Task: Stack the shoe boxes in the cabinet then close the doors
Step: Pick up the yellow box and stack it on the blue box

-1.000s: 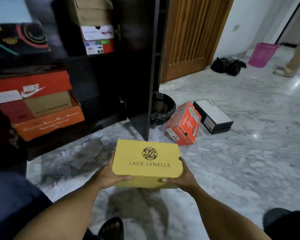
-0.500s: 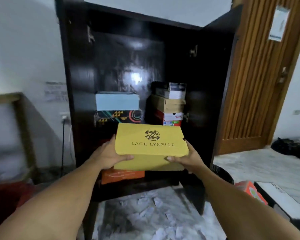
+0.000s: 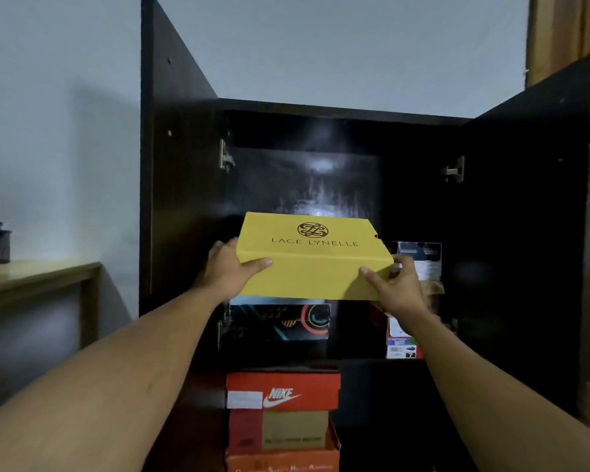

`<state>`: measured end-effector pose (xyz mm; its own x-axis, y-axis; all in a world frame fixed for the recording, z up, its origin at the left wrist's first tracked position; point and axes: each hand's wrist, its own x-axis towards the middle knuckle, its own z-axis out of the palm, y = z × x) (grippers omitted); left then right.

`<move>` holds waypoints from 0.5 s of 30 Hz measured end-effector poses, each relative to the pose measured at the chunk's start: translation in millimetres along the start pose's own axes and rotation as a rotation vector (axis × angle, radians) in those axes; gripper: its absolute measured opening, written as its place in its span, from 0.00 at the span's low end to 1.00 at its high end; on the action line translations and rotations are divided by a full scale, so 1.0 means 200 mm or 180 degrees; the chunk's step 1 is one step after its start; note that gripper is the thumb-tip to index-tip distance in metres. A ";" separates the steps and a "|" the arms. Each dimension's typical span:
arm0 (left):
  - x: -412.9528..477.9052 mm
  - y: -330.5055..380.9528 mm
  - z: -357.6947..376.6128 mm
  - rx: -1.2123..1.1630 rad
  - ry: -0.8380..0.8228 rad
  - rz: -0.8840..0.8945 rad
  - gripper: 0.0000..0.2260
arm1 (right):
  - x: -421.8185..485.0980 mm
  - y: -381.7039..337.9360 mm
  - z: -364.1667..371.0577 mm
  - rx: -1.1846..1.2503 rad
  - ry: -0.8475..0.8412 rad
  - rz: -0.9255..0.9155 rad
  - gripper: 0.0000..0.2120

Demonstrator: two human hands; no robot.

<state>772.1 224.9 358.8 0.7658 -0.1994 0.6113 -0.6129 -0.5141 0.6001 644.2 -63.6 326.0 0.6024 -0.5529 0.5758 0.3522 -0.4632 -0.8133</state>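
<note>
The left thumb (image 3: 258, 263) lies flat along the front face of the yellow box (image 3: 315, 267), and the rest of the left hand (image 3: 227, 267) wraps the box's left end, its fingers hidden behind the cardboard. Opposite it, the right thumb (image 3: 368, 272) presses near the lower front corner while the right hand (image 3: 397, 287) curls round the right end. Both hands clamp the box by its ends, which I take to be deliberate, as it leaves the underside free to land flat on a pile.

The box hangs lid up, nearly level, in the mouth of the cabinet (image 3: 321, 109) at its upper shelf. It sits above a patterned box (image 3: 280, 321) on the left side, though I cannot tell whether it touches anything beneath. Just beside the right knuckles stands another pile topped by a black-and-white box (image 3: 421, 258), close enough that sliding in carelessly could nudge it.

Below, a red box (image 3: 283, 391) heads the lower pile. The left door (image 3: 179, 165) and right door (image 3: 532, 206) stand wide open, so closing them looks like the last job.
</note>
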 end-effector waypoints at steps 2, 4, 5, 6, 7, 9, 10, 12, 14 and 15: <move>0.14 -0.06 0.06 -0.0038 0.0135 -0.0069 0.32 | 0.15 0.06 0.10 0.0059 0.0016 -0.0096 0.26; 0.24 -0.09 0.11 -0.0024 0.0299 -0.0179 0.27 | 0.28 0.13 0.18 0.0067 -0.0032 -0.0169 0.28; 0.29 -0.10 0.14 0.0018 0.0380 -0.0220 0.23 | 0.34 0.16 0.22 0.0076 -0.0048 -0.0200 0.29; 0.33 -0.11 0.17 0.0082 0.0468 -0.0276 0.21 | 0.39 0.18 0.26 0.0092 -0.0079 -0.0225 0.29; 0.38 -0.12 0.20 0.0138 0.0563 -0.0345 0.21 | 0.44 0.21 0.29 0.0085 -0.0139 -0.0252 0.30; 0.44 -0.13 0.27 0.0201 0.0751 -0.0411 0.23 | 0.51 0.26 0.35 0.0049 -0.0312 -0.0292 0.31; 0.47 -0.14 0.29 0.0238 0.0820 -0.0406 0.25 | 0.53 0.28 0.37 0.0054 -0.0398 -0.0292 0.32; 0.51 -0.17 0.35 0.0329 0.0876 -0.0391 0.30 | 0.57 0.33 0.41 0.0039 -0.0472 -0.0317 0.34; 0.54 -0.19 0.40 0.0376 0.0871 -0.0383 0.33 | 0.59 0.38 0.46 0.0084 -0.0498 -0.0312 0.38; 0.54 -0.21 0.42 0.0404 0.0844 -0.0365 0.34 | 0.60 0.40 0.49 0.0125 -0.0497 -0.0282 0.39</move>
<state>897.6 154.6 356.2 0.7408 0.0818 0.6667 -0.4836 -0.6240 0.6139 814.5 -99.9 321.8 0.6705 -0.3954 0.6278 0.4348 -0.4763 -0.7643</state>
